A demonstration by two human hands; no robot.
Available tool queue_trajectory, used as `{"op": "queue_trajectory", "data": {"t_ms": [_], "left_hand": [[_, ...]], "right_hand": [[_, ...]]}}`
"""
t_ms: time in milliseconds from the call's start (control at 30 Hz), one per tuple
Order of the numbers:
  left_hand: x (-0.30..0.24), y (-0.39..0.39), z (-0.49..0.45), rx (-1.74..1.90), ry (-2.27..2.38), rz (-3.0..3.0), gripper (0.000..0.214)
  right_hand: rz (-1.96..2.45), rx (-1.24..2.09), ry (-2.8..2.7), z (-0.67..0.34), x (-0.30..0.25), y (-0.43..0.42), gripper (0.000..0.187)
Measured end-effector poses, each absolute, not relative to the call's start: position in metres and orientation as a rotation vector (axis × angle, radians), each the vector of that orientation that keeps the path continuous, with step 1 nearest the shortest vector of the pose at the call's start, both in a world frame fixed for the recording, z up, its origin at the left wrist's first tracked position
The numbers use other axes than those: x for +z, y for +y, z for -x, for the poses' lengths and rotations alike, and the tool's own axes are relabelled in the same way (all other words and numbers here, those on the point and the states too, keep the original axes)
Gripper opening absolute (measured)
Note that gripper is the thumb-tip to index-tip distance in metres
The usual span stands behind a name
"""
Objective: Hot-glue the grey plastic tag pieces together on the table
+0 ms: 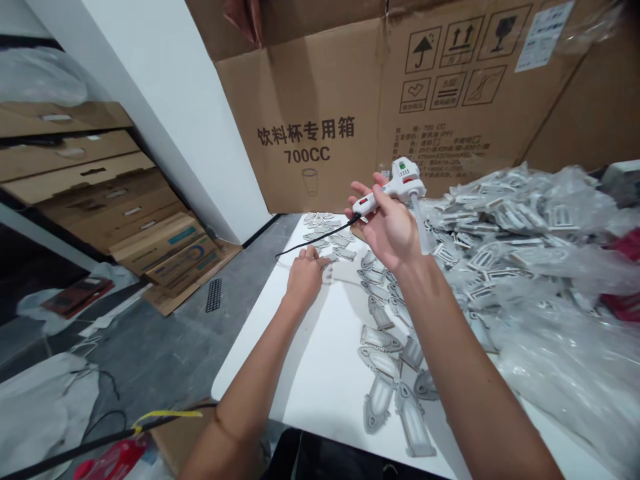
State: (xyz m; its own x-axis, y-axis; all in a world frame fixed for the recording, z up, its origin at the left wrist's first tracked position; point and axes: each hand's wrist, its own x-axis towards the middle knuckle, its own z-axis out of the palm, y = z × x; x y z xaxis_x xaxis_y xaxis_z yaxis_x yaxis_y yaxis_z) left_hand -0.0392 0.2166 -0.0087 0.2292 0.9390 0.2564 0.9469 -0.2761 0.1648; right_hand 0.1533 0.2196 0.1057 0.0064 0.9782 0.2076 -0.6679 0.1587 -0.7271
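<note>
My right hand (393, 227) is raised over the far part of the white table (320, 347), palm up. Its thumb and fingers close around a white hot glue gun (393, 189) with a red switch. A translucent glue stick (421, 223) extends from the gun, and a black cord (317, 238) trails left. Low at the table's left side, my left hand (305, 275) has curled fingers touching a small flat grey piece (327, 259). Similar grey-white frame-shaped pieces (383, 362) lie spread along the table, with several others beyond my left hand.
A big heap of similar pieces (495, 227) in clear plastic bags (555, 360) covers the right side. Behind stands a large cardboard box (305, 93). Stacked cartons (170, 247) and a black grid (213, 295) are on the floor at left. A dark cable (90, 451) crosses the lower left.
</note>
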Motion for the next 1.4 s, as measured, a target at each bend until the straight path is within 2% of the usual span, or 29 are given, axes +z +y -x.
{"op": "queue_trajectory", "data": {"t_ms": [167,300,400,633,767,833,933,1033,1133,1233,1300,1400], "left_hand": [[0.001,0.174,0.021,-0.627,-1.792,2.542,0.038],[0.004,0.123,0.0,-0.663,-1.611,2.961,0.016],[0.001,0.1,-0.009,-0.72,-1.687,3.13,0.015],[0.007,0.07,0.023,-0.707,-2.138,2.708,0.015],[0.011,0.043,0.056,-0.564,-2.415,2.276,0.021],[0.01,0.031,0.069,-0.442,-2.486,2.068,0.024],[0.005,0.017,0.084,-0.416,-2.454,1.884,0.02],[-0.001,0.008,0.098,-0.524,-2.306,2.019,0.015],[-0.007,0.003,0.109,-0.54,-2.159,2.199,0.017],[-0.013,0.0,0.113,-0.549,-2.119,2.134,0.016],[-0.017,0.0,0.113,-0.57,-2.119,2.082,0.015],[-0.023,0.002,0.111,-0.637,-2.163,2.016,0.016]], "right_hand": [[0.502,1.363,-0.819,-0.154,0.102,0.224,0.028],[0.48,1.384,-0.83,-0.156,0.1,0.225,0.032],[0.474,1.402,-0.886,-0.156,0.102,0.221,0.033],[0.522,1.344,-1.04,-0.151,0.109,0.211,0.038],[0.553,1.316,-1.259,-0.146,0.106,0.208,0.028],[0.602,1.286,-1.452,-0.144,0.103,0.205,0.032],[0.804,1.25,-1.832,-0.141,0.099,0.196,0.044],[1.029,1.189,-2.269,-0.135,0.098,0.187,0.049],[1.077,1.213,-2.571,-0.126,0.098,0.179,0.037],[1.067,1.315,-2.684,-0.116,0.095,0.175,0.025],[1.086,1.289,-2.733,-0.112,0.091,0.173,0.024],[1.147,1.043,-2.833,-0.105,0.084,0.173,0.031]]}}
